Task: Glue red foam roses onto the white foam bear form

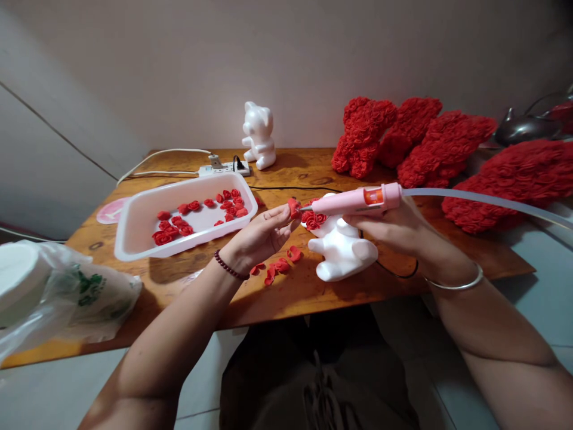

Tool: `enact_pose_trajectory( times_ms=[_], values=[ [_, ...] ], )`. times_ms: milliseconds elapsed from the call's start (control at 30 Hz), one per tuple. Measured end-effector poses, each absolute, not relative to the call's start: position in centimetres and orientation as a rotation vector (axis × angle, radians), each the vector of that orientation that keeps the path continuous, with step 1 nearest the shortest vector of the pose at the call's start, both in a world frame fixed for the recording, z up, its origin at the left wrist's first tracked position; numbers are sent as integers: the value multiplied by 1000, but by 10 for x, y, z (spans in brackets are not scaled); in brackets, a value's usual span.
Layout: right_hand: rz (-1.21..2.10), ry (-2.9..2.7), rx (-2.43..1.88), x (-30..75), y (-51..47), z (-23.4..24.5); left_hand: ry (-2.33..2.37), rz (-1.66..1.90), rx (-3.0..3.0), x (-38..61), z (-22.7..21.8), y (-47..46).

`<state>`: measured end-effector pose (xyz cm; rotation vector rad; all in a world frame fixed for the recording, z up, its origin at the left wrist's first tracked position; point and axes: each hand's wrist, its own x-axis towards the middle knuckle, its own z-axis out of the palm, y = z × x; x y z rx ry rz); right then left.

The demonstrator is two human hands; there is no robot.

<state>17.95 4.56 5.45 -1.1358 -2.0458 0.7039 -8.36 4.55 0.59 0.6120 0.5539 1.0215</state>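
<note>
My left hand (262, 236) pinches a small red foam rose (293, 207) between its fingertips, just above the table. My right hand (394, 230) grips a pink glue gun (358, 201) with a long clear glue stick (483, 201) trailing to the right; the nozzle touches the rose. Under both hands lies a white foam bear (342, 248) on the wooden table (290, 292), with a few red roses stuck on its head. Several loose roses (280, 266) lie on the table beside it.
A white tray (134, 239) with several red roses sits at the left. An upright white foam bear (258, 136) and a power strip (224, 169) stand at the back. Rose-covered bears (403, 140) lie at the right. A plastic bag (67, 292) rests on the left corner.
</note>
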Motion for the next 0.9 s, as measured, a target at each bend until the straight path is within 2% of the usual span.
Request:
enact_pose_trajectory(
  times_ms=[333, 533, 733, 900],
  values=[
    [687, -2056, -1116, 180, 42, 55, 566, 1021, 603, -83, 6, 44],
    [562, -1754, -1217, 187, 44, 52, 575, 1020, 595, -84, 6, 47],
    [618, -1328, -1399, 231, 86, 23, 628, 1066, 570, -84, 11, 48],
    [672, -1173, -1629, 272, 133, -22, 607, 1086, 609, -84, 8, 49]
  ],
)
